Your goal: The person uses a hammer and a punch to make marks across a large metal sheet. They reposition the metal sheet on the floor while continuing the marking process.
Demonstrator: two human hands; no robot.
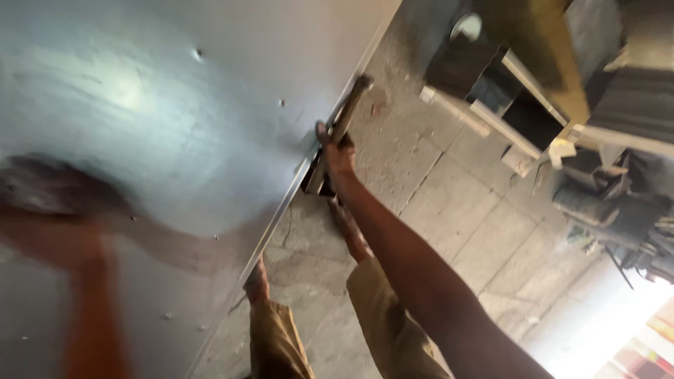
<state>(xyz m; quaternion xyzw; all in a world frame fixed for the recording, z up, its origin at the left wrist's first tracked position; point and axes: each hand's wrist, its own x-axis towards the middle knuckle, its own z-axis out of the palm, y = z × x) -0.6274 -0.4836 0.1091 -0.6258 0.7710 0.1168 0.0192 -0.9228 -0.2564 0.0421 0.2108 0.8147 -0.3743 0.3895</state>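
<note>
Our right hand (337,151) sits just right of the frame's centre, its fingers clenched around the handle of a hammer (342,130). The hammer runs diagonally up and to the right along the edge of a large grey metal sheet (175,105), with its head near the top centre of the frame and its lower end reaching a dark gap at the sheet's edge. The sheet fills the whole left half of the frame and shows small rivets or dents scattered over it.

Our left hand (67,238) is a heavy blur at the lower left, lying over the sheet; we cannot tell whether its fingers are clenched or released, or whether they hold anything.

Below the right forearm, in the lower centre, we see our bare feet (256,284) and khaki trouser legs (382,323) on a concrete floor (449,203) marked by joint lines. At the upper right stand wooden frames and boards (512,91), and further right lies a dark heap of tools and scrap (611,203). Bright light washes out the lower right corner.
</note>
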